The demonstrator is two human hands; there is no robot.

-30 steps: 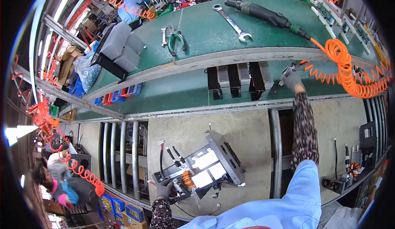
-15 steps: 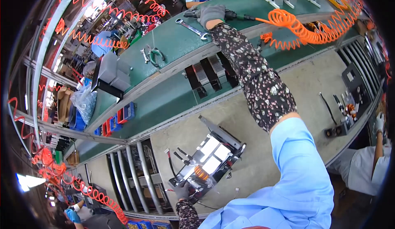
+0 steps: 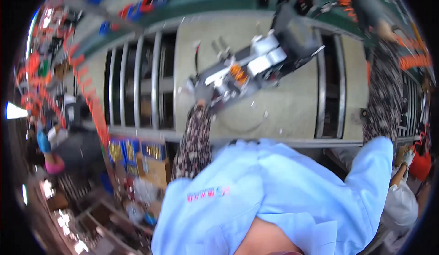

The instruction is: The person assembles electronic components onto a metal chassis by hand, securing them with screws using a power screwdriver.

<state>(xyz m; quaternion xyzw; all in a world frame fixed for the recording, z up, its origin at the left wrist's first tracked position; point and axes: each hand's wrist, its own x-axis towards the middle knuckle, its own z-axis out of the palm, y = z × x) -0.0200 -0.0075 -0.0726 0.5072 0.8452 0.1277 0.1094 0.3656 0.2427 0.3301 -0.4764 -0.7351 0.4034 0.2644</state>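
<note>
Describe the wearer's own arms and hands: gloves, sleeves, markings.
Left hand and right hand: grey gloves, the right blurred. Forearms: dark sleeve covers with pale mottled patterning. Above: light blue shirt sleeves. Wrists bare. Sleeve markings: none discernible.

The left hand (image 3: 203, 93) touches an electronic unit (image 3: 257, 63), the blurred right hand (image 3: 368, 11) well apart.
</note>
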